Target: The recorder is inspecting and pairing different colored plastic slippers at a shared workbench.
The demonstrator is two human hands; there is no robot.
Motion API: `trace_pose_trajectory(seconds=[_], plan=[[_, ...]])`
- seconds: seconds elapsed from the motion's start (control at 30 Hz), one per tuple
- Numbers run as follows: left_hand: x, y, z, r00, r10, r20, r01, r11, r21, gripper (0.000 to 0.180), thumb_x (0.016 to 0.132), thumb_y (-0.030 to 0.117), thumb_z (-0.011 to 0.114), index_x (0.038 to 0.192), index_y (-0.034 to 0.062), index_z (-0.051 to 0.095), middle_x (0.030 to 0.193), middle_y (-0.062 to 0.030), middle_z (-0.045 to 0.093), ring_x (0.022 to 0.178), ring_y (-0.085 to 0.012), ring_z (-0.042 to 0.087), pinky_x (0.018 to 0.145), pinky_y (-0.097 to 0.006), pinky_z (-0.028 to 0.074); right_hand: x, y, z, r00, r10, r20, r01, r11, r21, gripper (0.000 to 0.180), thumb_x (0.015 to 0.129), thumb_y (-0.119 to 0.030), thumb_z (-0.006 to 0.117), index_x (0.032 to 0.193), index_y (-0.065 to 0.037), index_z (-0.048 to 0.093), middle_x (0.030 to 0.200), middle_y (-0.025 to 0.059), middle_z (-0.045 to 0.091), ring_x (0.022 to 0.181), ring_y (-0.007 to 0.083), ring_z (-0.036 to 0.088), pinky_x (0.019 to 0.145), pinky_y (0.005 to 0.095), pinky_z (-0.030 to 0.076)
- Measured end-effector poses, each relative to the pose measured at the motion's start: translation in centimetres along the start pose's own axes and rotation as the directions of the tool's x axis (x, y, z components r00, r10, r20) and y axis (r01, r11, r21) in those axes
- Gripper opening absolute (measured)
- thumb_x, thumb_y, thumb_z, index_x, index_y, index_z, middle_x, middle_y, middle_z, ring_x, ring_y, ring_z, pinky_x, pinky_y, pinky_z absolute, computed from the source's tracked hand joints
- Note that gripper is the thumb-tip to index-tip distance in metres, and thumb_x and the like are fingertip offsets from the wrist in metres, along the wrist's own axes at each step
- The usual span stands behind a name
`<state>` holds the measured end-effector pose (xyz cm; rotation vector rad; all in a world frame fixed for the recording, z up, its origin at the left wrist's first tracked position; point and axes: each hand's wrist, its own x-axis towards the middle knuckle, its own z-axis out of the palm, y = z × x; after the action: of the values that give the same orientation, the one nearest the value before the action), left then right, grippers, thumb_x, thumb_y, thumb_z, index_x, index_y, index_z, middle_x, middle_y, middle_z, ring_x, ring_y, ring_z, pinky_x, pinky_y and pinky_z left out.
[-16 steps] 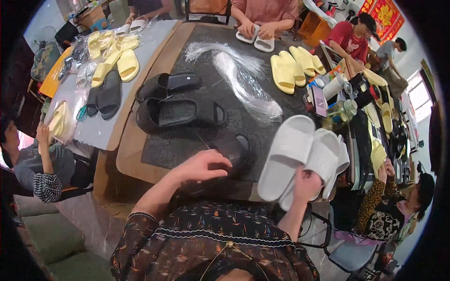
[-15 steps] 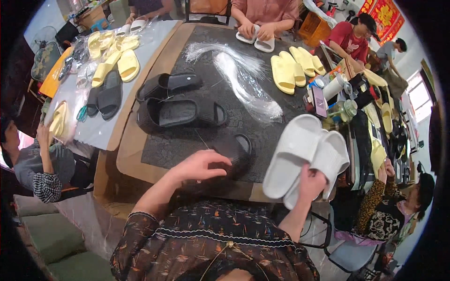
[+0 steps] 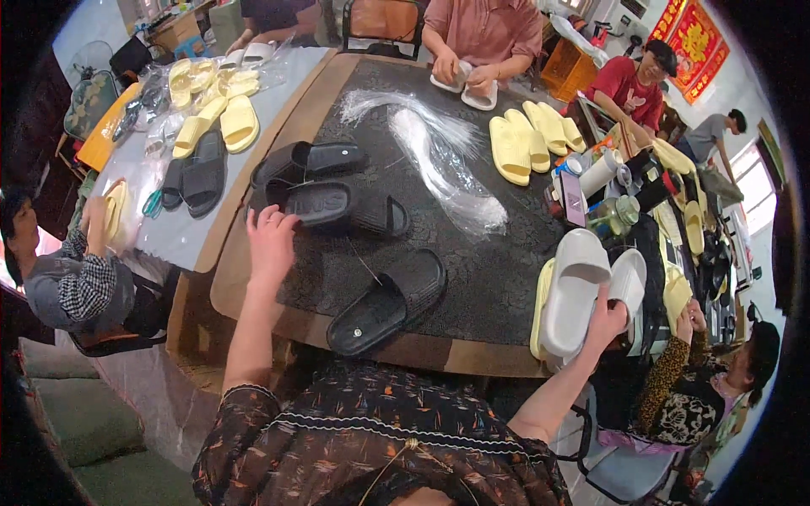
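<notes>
One co-worker (image 3: 76, 287) sits at far left, hand on a yellow slide (image 3: 119, 211) lying on a pale grey tabletop (image 3: 190, 240). Next to that: teal scissors (image 3: 152, 203), a black pair (image 3: 202, 177) and a bunch of yellow slides (image 3: 201, 78), with clear plastic around them.

Moving right, you hit the brown tabletop (image 3: 489, 358) with its black mat (image 3: 472, 287). The wearer's left grip (image 3: 272, 240) is at the heel end of the nearer of two black slides (image 3: 319, 205). Fingers are a bit curled, but honestly can't tell if it's grasping or just touching. Another black slide (image 3: 384, 299) sits near the front edge, tilted toward the right, thin tie poking up off it. Behind it there's a bundle of clear strands (image 3: 413, 135), and across from the wearer someone in a pinkish shirt (image 3: 481, 29) has both hands on white footwear (image 3: 479, 97).

Then more yellow slides (image 3: 510, 148), a single yellow one (image 3: 541, 308) partly tucked behind the white slides (image 3: 575, 295), and a phone (image 3: 572, 201) by some jars (image 3: 618, 214). Those white slides are at the right front corner, right grip (image 3: 606, 325) clamped on them. Far right, a co-worker in leopard sleeves (image 3: 662, 363) is holding a yellow slide too.
</notes>
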<state>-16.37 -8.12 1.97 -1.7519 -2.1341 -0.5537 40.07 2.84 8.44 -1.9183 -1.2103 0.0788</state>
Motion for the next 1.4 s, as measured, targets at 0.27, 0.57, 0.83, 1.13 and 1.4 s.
trace_pose_trajectory(seconds=[0.27, 0.57, 0.83, 1.13, 1.4], plan=[[6.0, -4.4, 0.9, 0.933, 0.084, -0.351, -0.087, 0.996, 0.005, 0.014, 0.073, 0.006, 0.065, 0.087, 0.0069, 0.065, 0.089, -0.0070, 0.064, 0.097, -0.0275, 0.056, 0.083, -0.040, 0.045, 5.1, 2.9, -0.6, 0.998, -0.046, -0.041, 0.036, 0.975, -0.219, 0.058, 0.082, -0.050, 0.063, 0.086, 0.008, 0.062, 0.081, 0.0250, 0.064, 0.077, 0.0402, 0.061, 0.073, 0.0444, 0.047], [7.7, 0.4, 3.0, 0.939, 0.085, -0.332, -0.157, 0.968, -0.195, 0.027, 0.076, 0.005, 0.064, 0.102, 0.0066, 0.064, 0.113, -0.0140, 0.057, 0.110, -0.0358, 0.049, 0.093, -0.045, 0.043, 4.2, 7.0, -1.3, 1.000, -0.001, 0.025, -0.008, 0.941, 0.339, 0.045, 0.085, -0.024, 0.070, 0.116, 0.006, 0.058, 0.098, 0.0115, 0.062, 0.086, 0.0189, 0.059, 0.075, 0.0313, 0.047], [4.2, 3.2, 5.2, 0.963, 0.244, 0.114, -0.196, 0.925, -0.326, 0.059, 0.071, 0.007, 0.065, 0.127, 0.0023, 0.047, 0.121, -0.0163, 0.052, 0.112, -0.0371, 0.049, 0.097, -0.043, 0.042, -7.9, -2.6, -1.6, 0.938, -0.346, 0.018, 0.329, 0.906, 0.266, 0.032, 0.082, -0.010, 0.069, 0.110, 0.000, 0.060, 0.098, 0.0105, 0.060, 0.087, 0.0219, 0.056, 0.070, 0.0309, 0.046], [2.8, 6.9, 6.6, 0.938, 0.320, 0.137, -0.240, 0.879, -0.411, 0.024, 0.074, 0.020, 0.071, 0.080, 0.0002, 0.059, 0.098, -0.0158, 0.058, 0.099, -0.0363, 0.053, 0.084, -0.045, 0.045, -19.1, -9.9, 7.2, 0.432, -0.734, 0.524, 0.607, 0.666, 0.433, 0.080, 0.067, -0.037, 0.081, 0.132, -0.009, 0.046, 0.135, 0.0183, 0.042, 0.125, 0.0373, 0.040, 0.105, 0.0452, 0.032], [-0.3, 11.6, 6.0, 0.975, 0.155, 0.161, -0.059, 0.873, -0.484, 0.032, 0.069, 0.026, 0.076, 0.075, 0.0023, 0.056, 0.080, -0.0151, 0.058, 0.082, -0.0354, 0.060, 0.071, -0.046, 0.048, -19.0, -8.5, 10.6, 0.519, -0.659, 0.544, 0.516, 0.749, 0.416, 0.068, 0.070, -0.021, 0.071, 0.132, -0.009, 0.047, 0.138, 0.0170, 0.043, 0.125, 0.0347, 0.043, 0.103, 0.0439, 0.036]])
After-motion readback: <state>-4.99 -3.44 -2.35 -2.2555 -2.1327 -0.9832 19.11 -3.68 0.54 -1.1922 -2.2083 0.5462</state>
